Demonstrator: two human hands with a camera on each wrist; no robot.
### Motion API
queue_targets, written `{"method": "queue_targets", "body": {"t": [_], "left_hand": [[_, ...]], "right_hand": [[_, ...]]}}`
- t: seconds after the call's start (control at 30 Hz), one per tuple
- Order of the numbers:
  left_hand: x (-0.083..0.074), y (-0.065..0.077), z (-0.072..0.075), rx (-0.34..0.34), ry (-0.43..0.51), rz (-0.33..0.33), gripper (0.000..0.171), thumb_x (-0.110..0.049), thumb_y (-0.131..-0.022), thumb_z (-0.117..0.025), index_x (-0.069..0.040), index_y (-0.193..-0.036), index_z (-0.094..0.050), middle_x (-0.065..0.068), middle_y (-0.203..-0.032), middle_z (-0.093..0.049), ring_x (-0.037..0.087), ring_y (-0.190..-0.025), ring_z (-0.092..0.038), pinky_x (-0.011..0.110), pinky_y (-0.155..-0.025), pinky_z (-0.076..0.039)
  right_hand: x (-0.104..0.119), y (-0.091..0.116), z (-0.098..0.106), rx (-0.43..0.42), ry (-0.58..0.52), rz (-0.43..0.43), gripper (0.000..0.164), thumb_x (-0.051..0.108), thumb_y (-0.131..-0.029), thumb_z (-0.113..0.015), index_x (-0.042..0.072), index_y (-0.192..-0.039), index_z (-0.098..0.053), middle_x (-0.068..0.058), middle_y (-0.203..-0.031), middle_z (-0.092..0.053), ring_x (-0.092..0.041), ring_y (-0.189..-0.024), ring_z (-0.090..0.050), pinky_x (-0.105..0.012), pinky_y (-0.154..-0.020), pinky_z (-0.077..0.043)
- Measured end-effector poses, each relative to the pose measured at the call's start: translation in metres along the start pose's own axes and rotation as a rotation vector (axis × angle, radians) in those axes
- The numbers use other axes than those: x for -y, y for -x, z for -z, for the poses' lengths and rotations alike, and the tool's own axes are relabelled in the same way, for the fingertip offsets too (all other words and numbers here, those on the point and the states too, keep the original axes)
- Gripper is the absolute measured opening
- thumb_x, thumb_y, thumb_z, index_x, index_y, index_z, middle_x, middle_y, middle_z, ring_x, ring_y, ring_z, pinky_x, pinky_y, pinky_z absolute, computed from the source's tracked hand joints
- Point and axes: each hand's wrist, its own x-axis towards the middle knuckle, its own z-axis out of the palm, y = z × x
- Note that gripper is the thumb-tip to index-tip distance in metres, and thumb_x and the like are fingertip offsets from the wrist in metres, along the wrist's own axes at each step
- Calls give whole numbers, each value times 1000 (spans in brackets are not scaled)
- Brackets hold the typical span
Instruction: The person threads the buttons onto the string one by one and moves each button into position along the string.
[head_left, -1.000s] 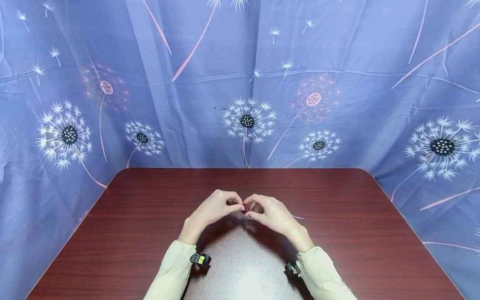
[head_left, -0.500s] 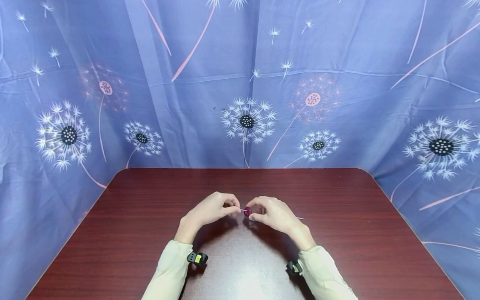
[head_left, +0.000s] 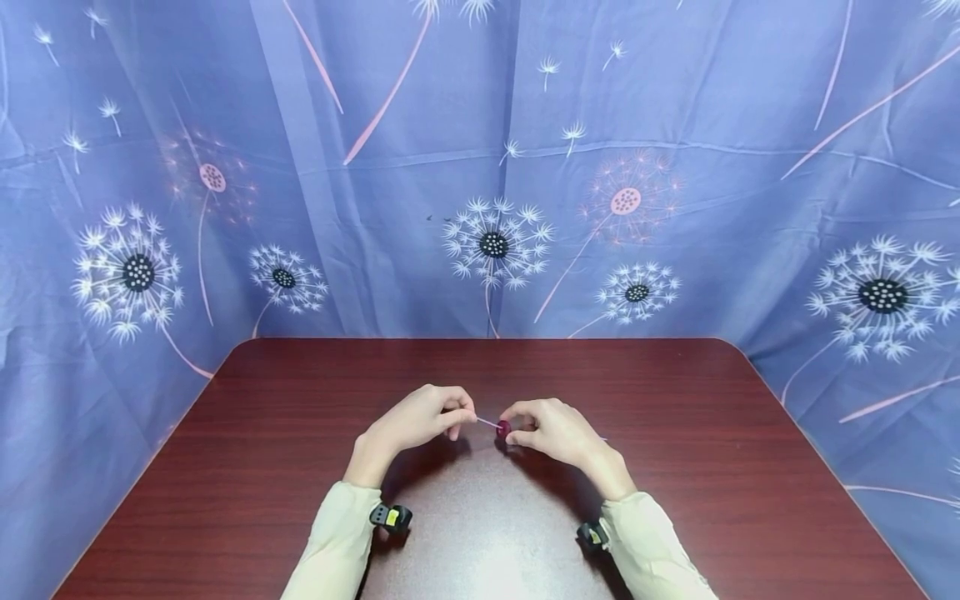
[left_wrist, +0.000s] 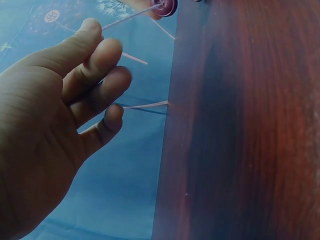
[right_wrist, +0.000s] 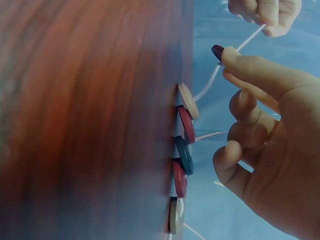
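My left hand pinches one end of a pale string between thumb and forefinger, its other fingers loosely curled. The string runs taut to a dark red button and passes through it. My right hand pinches this button by its edge, a short way right of the left hand. Beyond the button, the string sags down to several more buttons. These lie in a row by the tabletop: a tan button, a red button, a teal button and others. In the head view my right hand hides this row.
A dark red-brown wooden table lies under both hands, with a bright glare near its front. Blue curtains with a dandelion print hang behind it and at both sides. The string's tail shows just right of my right hand.
The hands have drawn apart: the left moved left with the string end, the right slightly right with the red button. A length of string now shows between them.
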Motion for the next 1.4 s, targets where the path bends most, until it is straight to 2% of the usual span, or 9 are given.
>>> {"method": "queue_targets", "body": {"t": [0.13, 0.37, 0.67, 1.1, 1.4], "left_hand": [[1, 0, 0, -4, -3, 3, 13, -32, -98, -63, -21, -91, -65, -12, -57, -60, 1, -55, -51, 22, -59, -44], [1, 0, 2, 11, -7, 0, 21, -32, -98, -63, -12, -96, -68, -11, -57, -59, 1, -55, -49, 21, -58, -43], [-1, -4, -3, 24, 3, -25, 19, -33, -98, -62, -16, -94, -67, -8, -57, -60, 1, -55, -49, 21, -58, -43], [1, -3, -3, 6, -10, -1, 11, -33, -97, -63, -25, -90, -65, -13, -55, -57, 0, -53, -48, 21, -58, -43], [3, 1, 0, -3, -25, 13, 10, -34, -96, -64, -26, -90, -65, -12, -55, -57, 0, -52, -46, 21, -59, -43]], "right_hand": [[-2, 1, -1, 20, 10, -3, 21, 29, -86, -76, 29, -107, -73, 18, -63, -57, 0, -55, -48, -24, -54, -40], [-5, -1, 0, 46, 35, -32, 21, 30, -84, -77, 29, -105, -74, 16, -62, -54, -1, -56, -48, -25, -53, -40], [-12, 8, 4, 70, 31, -99, 21, 27, -83, -77, 27, -104, -75, 15, -65, -59, -3, -59, -51, -28, -55, -41], [-12, 7, 3, 83, 40, -104, 21, 27, -83, -78, 28, -104, -75, 17, -66, -60, -3, -61, -53, -30, -56, -41], [-10, 7, 6, 85, 79, -61, 22, 28, -85, -76, 25, -107, -74, 16, -66, -58, -1, -58, -50, -27, -55, -40]]}}
